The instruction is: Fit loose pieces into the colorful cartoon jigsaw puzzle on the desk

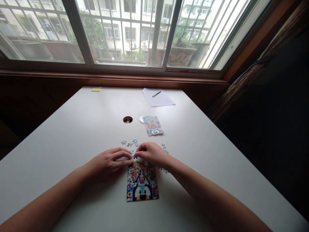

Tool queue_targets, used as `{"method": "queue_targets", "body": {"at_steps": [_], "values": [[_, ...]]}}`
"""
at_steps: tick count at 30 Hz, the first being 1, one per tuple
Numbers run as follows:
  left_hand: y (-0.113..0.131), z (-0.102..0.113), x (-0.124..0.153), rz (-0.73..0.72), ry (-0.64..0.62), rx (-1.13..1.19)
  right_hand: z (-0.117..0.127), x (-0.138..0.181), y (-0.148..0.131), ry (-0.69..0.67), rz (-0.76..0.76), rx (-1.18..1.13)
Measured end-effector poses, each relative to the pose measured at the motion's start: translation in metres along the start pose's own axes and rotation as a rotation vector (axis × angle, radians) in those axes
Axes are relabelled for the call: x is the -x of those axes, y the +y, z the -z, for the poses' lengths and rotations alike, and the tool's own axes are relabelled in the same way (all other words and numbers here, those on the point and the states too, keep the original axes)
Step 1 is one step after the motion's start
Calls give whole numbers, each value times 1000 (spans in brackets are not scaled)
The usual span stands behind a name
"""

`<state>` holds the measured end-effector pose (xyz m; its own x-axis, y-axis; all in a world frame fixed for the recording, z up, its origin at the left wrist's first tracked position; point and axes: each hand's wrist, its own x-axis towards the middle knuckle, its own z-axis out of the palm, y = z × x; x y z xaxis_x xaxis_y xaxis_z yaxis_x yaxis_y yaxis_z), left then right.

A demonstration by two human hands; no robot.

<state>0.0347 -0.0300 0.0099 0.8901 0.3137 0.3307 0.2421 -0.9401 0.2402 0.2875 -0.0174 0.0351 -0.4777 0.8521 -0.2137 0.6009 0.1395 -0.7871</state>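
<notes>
A partly assembled jigsaw puzzle (143, 183) with a cartoon dog face lies on the white table in front of me. My left hand (113, 159) rests at its upper left edge, fingers stretched out and tips touching the pieces there. Between thumb and forefinger, my right hand (151, 151) pinches a small dark puzzle piece (135, 157) at the puzzle's top edge. Loose light-blue puzzle pieces (129, 143) lie just beyond my hands. More loose pieces (164, 147) sit to the right, partly hidden by my right hand and forearm.
A printed picture card (153, 125) lies beyond the puzzle, overlapping a round silvery disc (141, 119). Left of it is a round hole (127, 120) in the table (60, 129). Farther back are a paper sheet (156, 100) with a pen (156, 94) and yellow notes (96, 89).
</notes>
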Motion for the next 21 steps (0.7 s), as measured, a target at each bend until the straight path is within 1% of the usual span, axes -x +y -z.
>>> {"method": "queue_targets", "body": {"at_steps": [3,9,14,21], "values": [[0,-1,0,7,-14,-9,0,-1,2,-20,-13,-26],[-3,-3,2,3,-11,-13,-5,-3,4,-42,7,19],[-1,-2,1,13,-3,-4,-7,-2,3,-9,22,107],[1,1,0,13,-10,-11,-8,-3,4,38,46,149]]}}
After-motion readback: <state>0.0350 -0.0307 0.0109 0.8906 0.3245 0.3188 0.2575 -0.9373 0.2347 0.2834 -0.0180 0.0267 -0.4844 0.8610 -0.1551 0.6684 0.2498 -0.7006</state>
